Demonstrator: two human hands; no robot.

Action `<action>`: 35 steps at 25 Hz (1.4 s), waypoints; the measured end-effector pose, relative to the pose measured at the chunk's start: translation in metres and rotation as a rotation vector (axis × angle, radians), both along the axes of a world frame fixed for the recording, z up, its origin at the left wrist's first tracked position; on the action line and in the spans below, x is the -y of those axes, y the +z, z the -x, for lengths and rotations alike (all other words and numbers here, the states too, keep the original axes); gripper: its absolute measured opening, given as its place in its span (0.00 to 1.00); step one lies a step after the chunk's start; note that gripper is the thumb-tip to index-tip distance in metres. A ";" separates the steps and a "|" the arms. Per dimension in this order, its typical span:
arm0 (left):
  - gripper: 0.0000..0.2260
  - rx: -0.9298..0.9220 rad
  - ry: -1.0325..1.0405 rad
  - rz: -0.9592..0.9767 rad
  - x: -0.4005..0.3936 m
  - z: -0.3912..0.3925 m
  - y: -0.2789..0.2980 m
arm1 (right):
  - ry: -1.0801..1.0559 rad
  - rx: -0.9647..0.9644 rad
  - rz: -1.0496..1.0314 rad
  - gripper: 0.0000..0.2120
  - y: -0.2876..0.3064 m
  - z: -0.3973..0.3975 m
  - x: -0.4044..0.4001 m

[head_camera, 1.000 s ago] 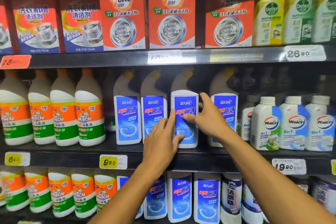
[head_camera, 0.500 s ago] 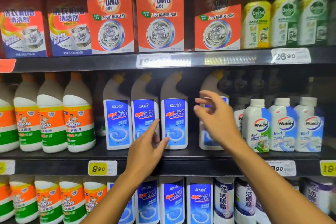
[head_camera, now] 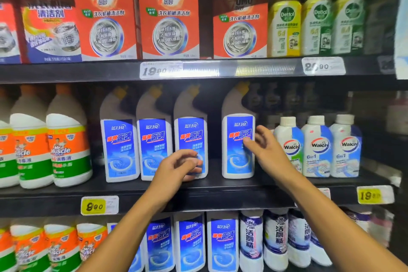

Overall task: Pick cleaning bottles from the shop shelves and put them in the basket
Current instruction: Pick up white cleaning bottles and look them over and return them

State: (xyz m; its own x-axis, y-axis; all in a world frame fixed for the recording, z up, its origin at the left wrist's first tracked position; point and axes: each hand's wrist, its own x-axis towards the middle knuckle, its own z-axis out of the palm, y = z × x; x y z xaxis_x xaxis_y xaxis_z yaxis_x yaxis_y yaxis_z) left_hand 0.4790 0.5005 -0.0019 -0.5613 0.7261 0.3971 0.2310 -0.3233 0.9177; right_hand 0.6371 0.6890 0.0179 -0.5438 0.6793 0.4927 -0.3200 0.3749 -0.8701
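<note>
Several white angled-neck toilet cleaner bottles with blue labels stand in a row on the middle shelf [head_camera: 220, 192]. My left hand [head_camera: 178, 166] hovers in front of the lower part of the third bottle [head_camera: 191, 134], fingers loosely curled, holding nothing. My right hand [head_camera: 265, 150] is at the right side of the fourth bottle [head_camera: 237, 146], fingers spread, its fingertips touching or almost touching the label edge. A gap separates the third and fourth bottles. No basket is in view.
Orange-and-green Mr Muscle bottles [head_camera: 66, 152] stand at the left, white Walch bottles [head_camera: 318, 148] at the right. Orange OMO packs [head_camera: 170, 20] and Dettol bottles [head_camera: 284, 22] fill the upper shelf. More blue-label bottles [head_camera: 223, 243] sit on the lower shelf.
Both hands let go of the third bottle. My right hand moved right to the fourth bottle; my left hand drew back and curled. The view shifted right.
</note>
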 end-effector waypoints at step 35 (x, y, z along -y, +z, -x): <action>0.23 0.147 -0.122 0.125 0.152 -0.085 -0.112 | 0.364 0.164 0.125 0.11 -0.074 -0.058 0.203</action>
